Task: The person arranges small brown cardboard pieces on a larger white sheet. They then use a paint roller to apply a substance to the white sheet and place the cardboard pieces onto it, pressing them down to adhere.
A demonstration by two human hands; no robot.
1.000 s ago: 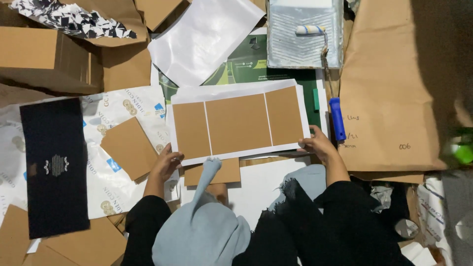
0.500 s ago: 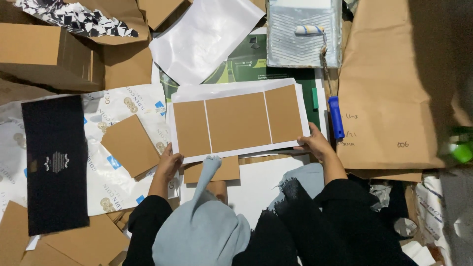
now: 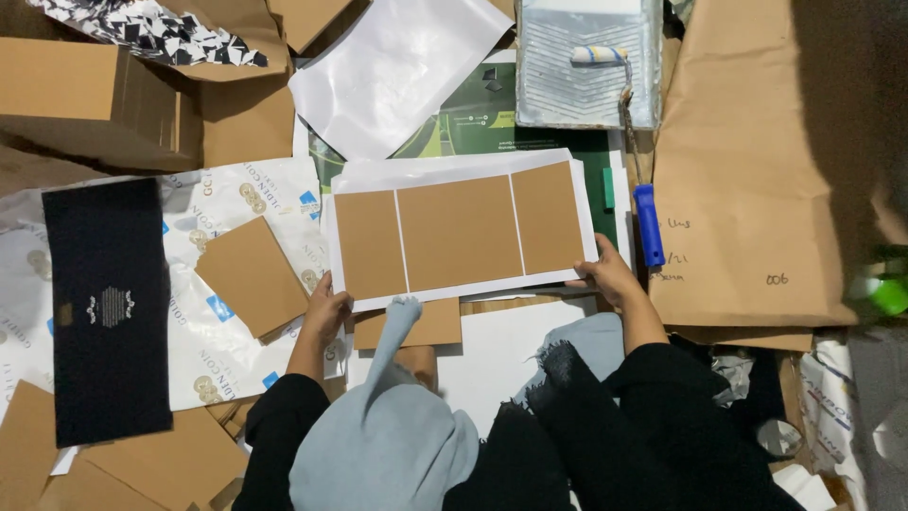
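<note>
The left hand (image 3: pixel 326 310) now sits a little lower on the bottom-left corner of the white sheet bearing three brown cardboard panels (image 3: pixel 461 232), while the right hand (image 3: pixel 610 276) shifts slightly along its bottom-right edge, nudging the sheet marginally.

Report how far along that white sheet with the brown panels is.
Done: three brown panels lie side by side on the white sheet, narrow white gaps between. In hand: left hand and right hand grip its lower corners. Left: its white margins lie flat, unfolded; a loose brown square lies apart.
</note>
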